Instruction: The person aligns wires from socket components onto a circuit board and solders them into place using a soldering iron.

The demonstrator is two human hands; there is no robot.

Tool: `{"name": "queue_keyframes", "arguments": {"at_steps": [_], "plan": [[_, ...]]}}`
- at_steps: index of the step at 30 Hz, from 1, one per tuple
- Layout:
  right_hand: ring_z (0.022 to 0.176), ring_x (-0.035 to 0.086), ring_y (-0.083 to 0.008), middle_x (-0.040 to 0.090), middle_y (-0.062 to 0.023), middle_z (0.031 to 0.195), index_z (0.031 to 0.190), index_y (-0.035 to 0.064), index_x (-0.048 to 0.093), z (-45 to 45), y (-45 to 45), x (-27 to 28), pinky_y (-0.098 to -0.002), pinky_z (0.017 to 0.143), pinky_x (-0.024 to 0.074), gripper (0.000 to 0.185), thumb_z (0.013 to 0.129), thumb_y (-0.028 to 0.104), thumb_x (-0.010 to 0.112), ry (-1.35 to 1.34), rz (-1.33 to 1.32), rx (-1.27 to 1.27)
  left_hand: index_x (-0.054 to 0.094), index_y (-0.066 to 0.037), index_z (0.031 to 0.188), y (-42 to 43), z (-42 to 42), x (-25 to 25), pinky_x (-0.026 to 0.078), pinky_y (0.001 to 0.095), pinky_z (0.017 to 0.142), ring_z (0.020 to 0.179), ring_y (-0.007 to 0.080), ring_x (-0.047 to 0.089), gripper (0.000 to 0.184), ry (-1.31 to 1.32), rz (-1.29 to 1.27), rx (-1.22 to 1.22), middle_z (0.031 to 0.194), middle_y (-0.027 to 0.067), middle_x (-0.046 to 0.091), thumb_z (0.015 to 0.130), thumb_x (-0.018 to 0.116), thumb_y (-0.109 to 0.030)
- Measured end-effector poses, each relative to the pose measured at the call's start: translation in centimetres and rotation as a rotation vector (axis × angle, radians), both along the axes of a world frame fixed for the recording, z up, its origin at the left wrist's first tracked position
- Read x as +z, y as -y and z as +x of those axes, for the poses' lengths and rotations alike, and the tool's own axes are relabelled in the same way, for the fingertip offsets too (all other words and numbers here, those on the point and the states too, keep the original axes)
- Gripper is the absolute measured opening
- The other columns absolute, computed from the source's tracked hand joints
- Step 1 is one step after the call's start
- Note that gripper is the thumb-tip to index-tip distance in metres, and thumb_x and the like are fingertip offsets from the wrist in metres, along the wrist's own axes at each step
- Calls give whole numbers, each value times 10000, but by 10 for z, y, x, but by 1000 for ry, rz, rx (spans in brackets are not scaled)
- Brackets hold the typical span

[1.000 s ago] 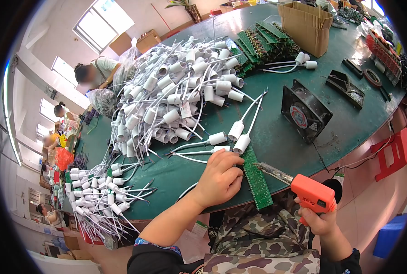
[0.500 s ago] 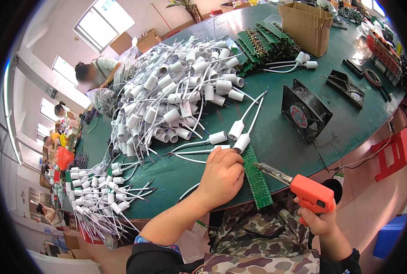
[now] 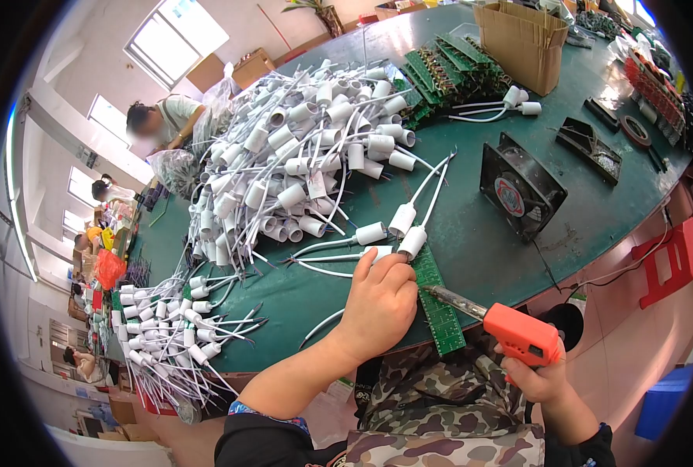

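Note:
My left hand [image 3: 377, 305] rests at the table edge, its fingers curled at the side of a long green circuit board [image 3: 443, 323]. What the fingers pinch is hidden beneath them. Just beyond the fingertips lie white lamp holders [image 3: 413, 243] with white wires, one partly covered by the hand. In my right hand [image 3: 539, 375] is a red soldering gun [image 3: 521, 335], gripped by its handle. Its metal tip points left, over the board and close to my left hand.
A large heap of white lamp holders [image 3: 300, 148] fills the table's left, with a smaller bunch [image 3: 167, 323] nearer. Green circuit boards [image 3: 447, 74] are stacked behind, beside a cardboard box [image 3: 521, 47]. A black fan [image 3: 521, 187] stands right. Other people sit at far left.
The soldering gun in my right hand has shifted left, bringing its tip nearer my left hand. My left hand and the circuit board have barely moved.

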State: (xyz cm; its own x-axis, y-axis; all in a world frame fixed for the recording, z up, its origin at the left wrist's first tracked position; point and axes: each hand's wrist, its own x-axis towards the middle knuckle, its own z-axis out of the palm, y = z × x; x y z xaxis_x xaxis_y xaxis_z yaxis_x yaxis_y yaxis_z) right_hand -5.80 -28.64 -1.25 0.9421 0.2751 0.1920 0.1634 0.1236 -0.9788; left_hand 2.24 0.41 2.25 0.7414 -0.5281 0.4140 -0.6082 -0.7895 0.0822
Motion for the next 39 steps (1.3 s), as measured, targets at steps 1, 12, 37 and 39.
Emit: {"name": "queue_keyframes", "arguments": {"at_steps": [1,12,37,39], "plan": [[703,657,-99,722,-108,1018,1252,-36,613,1,-1,-3,-242,610,533,410,850,4,688,37,-9,0,674,-74,824,0,0,0,389,540,1093,1160,268,604,100,-1,1,0,1024,37,636,740,727,-64],[732,657,-88,720,-77,991,1248,-23,627,5,-3,-5,-237,636,538,388,867,22,689,160,-92,-7,676,-76,822,1,0,1,380,535,1098,1158,258,598,97,6,12,-2,1018,33,629,738,725,-72],[865,720,-193,729,-139,1049,1166,-47,653,-6,5,6,-312,812,565,358,821,7,733,-104,13,-83,668,-76,807,2,1,2,379,531,1097,1139,255,610,95,8,14,-6,1000,29,637,730,722,-69],[870,722,-184,734,-139,1040,1186,-57,641,-5,6,9,-308,813,567,373,827,1,725,-123,40,-89,667,-75,808,2,1,2,380,531,1097,1139,257,611,94,13,20,-3,1002,31,638,732,722,-68]]}}
